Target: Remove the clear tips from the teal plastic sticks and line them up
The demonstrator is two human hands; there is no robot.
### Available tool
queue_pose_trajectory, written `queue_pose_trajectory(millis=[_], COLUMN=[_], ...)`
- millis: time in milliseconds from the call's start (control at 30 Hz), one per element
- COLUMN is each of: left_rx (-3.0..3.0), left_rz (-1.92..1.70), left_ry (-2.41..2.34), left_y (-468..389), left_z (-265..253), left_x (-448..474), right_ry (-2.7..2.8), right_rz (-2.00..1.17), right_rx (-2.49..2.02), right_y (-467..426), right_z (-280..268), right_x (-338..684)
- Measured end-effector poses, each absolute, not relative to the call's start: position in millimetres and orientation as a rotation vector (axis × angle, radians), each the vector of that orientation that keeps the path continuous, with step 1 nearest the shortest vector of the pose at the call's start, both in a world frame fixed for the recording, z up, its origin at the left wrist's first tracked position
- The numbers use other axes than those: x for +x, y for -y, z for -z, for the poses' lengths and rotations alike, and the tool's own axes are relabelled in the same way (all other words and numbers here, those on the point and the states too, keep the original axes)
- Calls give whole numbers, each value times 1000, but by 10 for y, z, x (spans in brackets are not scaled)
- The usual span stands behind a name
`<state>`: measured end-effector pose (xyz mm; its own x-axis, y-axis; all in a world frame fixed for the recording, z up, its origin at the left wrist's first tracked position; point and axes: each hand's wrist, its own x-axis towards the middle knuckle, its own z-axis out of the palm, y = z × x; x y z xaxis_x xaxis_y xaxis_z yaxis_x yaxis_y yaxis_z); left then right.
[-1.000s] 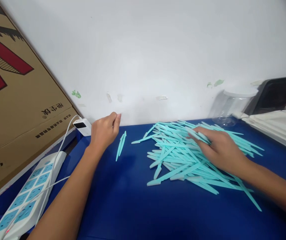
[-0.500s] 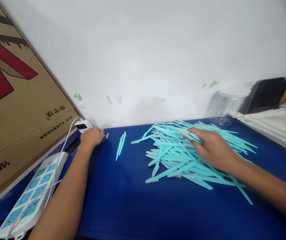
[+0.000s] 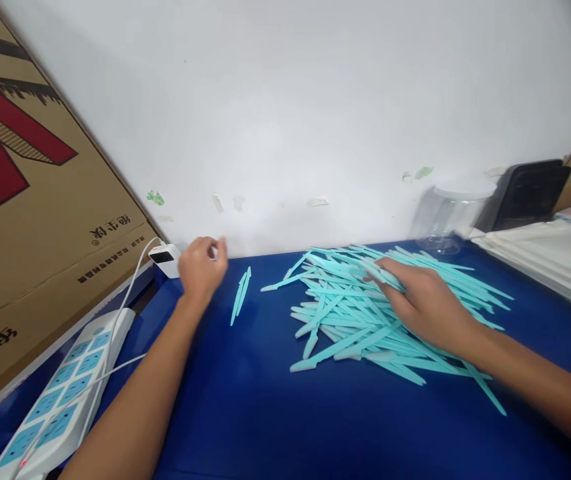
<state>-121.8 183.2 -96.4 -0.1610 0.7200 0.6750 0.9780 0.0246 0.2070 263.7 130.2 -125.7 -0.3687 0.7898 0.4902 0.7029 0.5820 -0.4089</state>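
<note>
Thin turquoise eyebrow razors (image 3: 350, 320) with pale caps lie in a loose heap on the blue tabletop (image 3: 265, 420). My right hand (image 3: 422, 300), over the heap, is closed round a small bunch of razors (image 3: 384, 273), caps pointing left. My left hand (image 3: 202, 267) is raised near the wall, thumb and fingertips curled together. It is blurred, and whatever lies between the fingertips is too small to make out. Just to its right, two razors (image 3: 240, 295) lie side by side, apart from the heap.
A white power strip (image 3: 90, 360) with a cable lies at left, below a large cardboard box (image 3: 65, 247). A small white device (image 3: 166, 259) stands near the left hand. A clear jar (image 3: 448, 220), a black panel (image 3: 532, 193) and a white stack (image 3: 535, 250) are at right.
My left hand has moved right and lifted away from the white device. The small pale piece beside it no longer shows on the table. My right hand stays nearly still with its razors.
</note>
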Motion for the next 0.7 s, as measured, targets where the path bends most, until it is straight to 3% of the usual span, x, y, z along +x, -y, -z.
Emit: queue_pose_trajectory(millis=[200,333,567,700], left_rx=[-2917,-3086,-3047,-2909], left_rz=[1711,2026,2169,2051], left_ry=[1704,1787,1799,1925], left_y=[-1313,-1083,-1015,-1146], left_z=[1314,1378,1279,1226], left_x=[-14,250,246,110], right_ry=[2104,2207,2366,2382], right_rz=[-176,-286,-381,-274], right_rx=[-1147,-1097,-923,-939], right_y=[-1185,-1080,-992,-1045], right_z=[1287,1322,1337,1321], right_x=[2556,2479,2405,2447])
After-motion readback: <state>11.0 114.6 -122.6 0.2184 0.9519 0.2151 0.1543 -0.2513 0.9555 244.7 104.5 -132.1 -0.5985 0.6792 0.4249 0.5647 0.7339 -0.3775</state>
